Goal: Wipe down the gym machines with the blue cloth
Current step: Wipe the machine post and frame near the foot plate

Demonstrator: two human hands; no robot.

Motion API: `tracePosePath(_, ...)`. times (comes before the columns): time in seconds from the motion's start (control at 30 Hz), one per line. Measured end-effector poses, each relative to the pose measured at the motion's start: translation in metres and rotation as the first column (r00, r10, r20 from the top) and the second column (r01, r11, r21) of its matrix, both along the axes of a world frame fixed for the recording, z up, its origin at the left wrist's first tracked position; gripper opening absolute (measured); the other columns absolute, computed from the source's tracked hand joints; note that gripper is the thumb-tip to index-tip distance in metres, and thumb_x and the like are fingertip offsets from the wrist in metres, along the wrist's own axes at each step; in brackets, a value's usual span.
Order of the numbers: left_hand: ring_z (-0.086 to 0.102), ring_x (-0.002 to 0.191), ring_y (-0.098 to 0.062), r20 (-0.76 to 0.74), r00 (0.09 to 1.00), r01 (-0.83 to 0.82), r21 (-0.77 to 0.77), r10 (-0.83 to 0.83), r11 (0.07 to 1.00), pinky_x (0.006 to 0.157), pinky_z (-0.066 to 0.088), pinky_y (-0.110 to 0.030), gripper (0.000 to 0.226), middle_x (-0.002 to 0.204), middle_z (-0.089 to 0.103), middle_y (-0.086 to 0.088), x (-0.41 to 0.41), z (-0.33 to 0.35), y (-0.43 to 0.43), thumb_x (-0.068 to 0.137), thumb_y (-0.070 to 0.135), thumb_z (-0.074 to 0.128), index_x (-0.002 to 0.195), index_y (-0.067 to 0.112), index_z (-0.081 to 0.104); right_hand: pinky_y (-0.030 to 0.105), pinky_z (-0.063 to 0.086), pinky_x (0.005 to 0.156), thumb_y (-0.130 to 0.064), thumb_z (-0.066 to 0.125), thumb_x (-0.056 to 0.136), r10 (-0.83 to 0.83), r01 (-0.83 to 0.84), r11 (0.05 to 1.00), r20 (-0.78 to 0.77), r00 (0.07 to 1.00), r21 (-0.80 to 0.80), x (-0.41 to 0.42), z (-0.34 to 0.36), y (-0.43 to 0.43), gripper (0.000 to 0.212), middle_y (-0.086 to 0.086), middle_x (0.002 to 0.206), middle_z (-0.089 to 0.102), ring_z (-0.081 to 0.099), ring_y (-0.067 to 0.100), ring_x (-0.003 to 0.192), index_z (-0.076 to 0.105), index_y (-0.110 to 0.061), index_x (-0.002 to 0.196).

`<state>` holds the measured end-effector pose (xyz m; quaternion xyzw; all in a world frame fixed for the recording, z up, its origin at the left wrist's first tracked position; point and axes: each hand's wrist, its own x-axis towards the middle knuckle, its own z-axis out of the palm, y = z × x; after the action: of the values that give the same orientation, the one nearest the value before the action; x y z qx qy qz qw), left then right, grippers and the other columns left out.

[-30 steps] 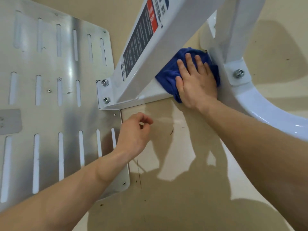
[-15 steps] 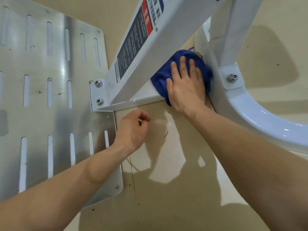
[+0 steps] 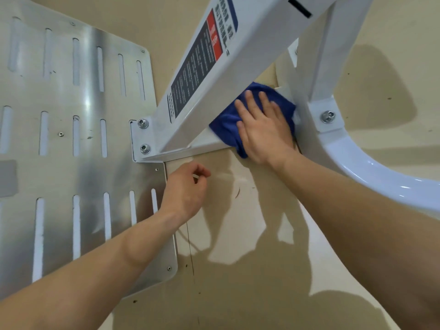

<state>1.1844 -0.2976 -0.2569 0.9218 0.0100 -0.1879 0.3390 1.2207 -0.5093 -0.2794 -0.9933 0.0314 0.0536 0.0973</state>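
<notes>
The right hand (image 3: pixel 264 132) and the blue cloth (image 3: pixel 226 125) under it have slid a little along the machine's white base bar (image 3: pixel 204 144) since a second ago, drawing back from the foot of the upright post (image 3: pixel 328 55). A sliver of white plate now shows beyond the cloth's far edge. The hand lies flat on the cloth, fingers straight and slightly spread, pressing it down rather than gripping it. The cloth sits bunched in the corner where the slanted white beam (image 3: pixel 238 58) meets the base bar, with its near edge hanging just over the bar's front edge toward the floor (image 3: pixel 238 294). The left hand (image 3: pixel 184 189) has barely shifted. It hovers above the floor just beside the right edge of the slotted metal plate (image 3: pixel 71 139), fingers loosely curled, thumb and forefinger tips close together. Nothing can be seen held in it. The beam carries a dark printed label (image 3: pixel 197 67) with a red patch. A curved white tube (image 3: pixel 371 167) sweeps off to the right from a bolted bracket (image 3: pixel 327 116). The small shift reads as one stroke of a back-and-forth rub, so this joint is probably mid-wipe. The beam's faces, the post and the tube appear yet to be covered.
</notes>
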Motion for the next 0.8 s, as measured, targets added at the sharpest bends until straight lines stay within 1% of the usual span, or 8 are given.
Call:
tracePosePath(0.2,0.056,0.066,-0.004,0.036,0.999,-0.024,0.064,0.022,0.998,0.053,0.037,-0.003,0.017,0.081,0.065,0.009,0.005,0.003,0.003,0.087,0.012,0.058,0.084,0.025,0.069,0.043,0.008,0.123,-0.04,0.028,0.106,0.296,-0.296,0.955,0.027,0.955,-0.02,-0.005,-0.003,0.028,0.052,-0.002,0.165,0.017,0.012,0.027,0.152,0.024,-0.029,0.156)
tracePosePath(0.3,0.057,0.064,-0.011,0.043,0.999,-0.019,0.06,0.016,0.998,0.053,0.037,-0.004,0.018,0.075,0.064,0.008,0.002,0.003,0.004,0.085,0.008,0.058,0.082,0.023,0.068,0.045,0.034,0.113,-0.024,0.04,0.097,0.354,-0.349,0.935,0.133,0.926,-0.061,-0.034,-0.01,0.007,0.049,0.007,0.153,0.044,0.044,0.033,0.139,0.049,-0.021,0.145)
tracePosePath(0.37,0.06,0.069,-0.016,0.029,1.0,-0.01,0.043,0.009,0.999,0.06,0.044,-0.012,0.018,0.077,0.065,0.008,-0.002,0.003,0.002,0.086,0.008,0.058,0.084,0.022,0.068,0.048,0.047,0.102,-0.02,0.057,0.089,0.343,-0.333,0.939,0.202,0.917,-0.083,-0.044,-0.011,-0.009,0.043,0.014,0.139,0.058,0.058,0.037,0.124,0.063,-0.013,0.132)
tracePosePath(0.43,0.064,0.075,-0.017,0.014,1.0,0.003,0.013,-0.004,1.0,0.064,0.049,-0.021,0.015,0.084,0.067,0.006,-0.005,0.006,-0.001,0.089,0.01,0.057,0.088,0.022,0.067,0.049,0.051,0.098,-0.016,0.068,0.089,0.347,-0.343,0.938,0.104,0.932,-0.053,-0.046,0.004,-0.015,0.04,0.016,0.139,0.057,0.057,0.037,0.125,0.065,-0.009,0.128)
tracePosePath(0.53,0.066,0.081,-0.014,-0.031,0.999,0.037,-0.033,-0.038,0.999,0.065,0.043,-0.007,0.015,0.094,0.068,0.01,-0.005,0.013,-0.012,0.088,0.015,0.059,0.1,0.024,0.06,0.047,0.053,0.089,-0.006,0.06,0.09,0.402,-0.401,0.915,0.017,0.916,-0.045,-0.04,0.027,-0.017,0.026,0.016,0.136,0.059,0.056,0.036,0.122,0.066,-0.005,0.114)
tracePosePath(0.57,0.067,0.085,-0.015,-0.064,0.998,0.022,-0.053,-0.026,0.998,0.071,0.047,-0.01,0.02,0.096,0.067,0.011,-0.003,0.015,-0.018,0.087,0.017,0.061,0.105,0.024,0.057,0.048,0.052,0.086,-0.004,0.062,0.084,0.428,-0.427,0.903,0.005,0.904,-0.05,-0.037,0.033,-0.018,0.025,0.017,0.129,0.061,0.058,0.037,0.114,0.066,-0.005,0.109)
tracePosePath(0.67,0.067,0.092,-0.017,-0.188,0.982,-0.054,-0.134,0.028,0.99,0.089,0.055,-0.041,0.033,0.099,0.067,0.013,0.008,0.019,-0.037,0.082,0.023,0.065,0.113,0.025,0.052,0.046,0.047,0.087,-0.012,0.072,0.074,0.372,-0.374,0.923,-0.044,0.927,-0.086,-0.023,0.04,-0.022,0.044,0.012,0.126,0.055,0.051,0.037,0.112,0.058,-0.011,0.115)
tracePosePath(0.8,0.067,0.095,-0.016,-0.231,0.972,-0.084,-0.225,0.03,0.971,0.091,0.053,-0.048,0.045,0.103,0.068,0.008,0.016,0.015,-0.052,0.081,0.023,0.069,0.121,0.023,0.049,0.04,0.047,0.073,-0.017,0.081,0.067,0.331,-0.33,0.94,-0.008,0.944,-0.087,-0.019,0.034,-0.022,0.066,0.011,0.116,0.053,0.05,0.034,0.095,0.051,-0.016,0.126)
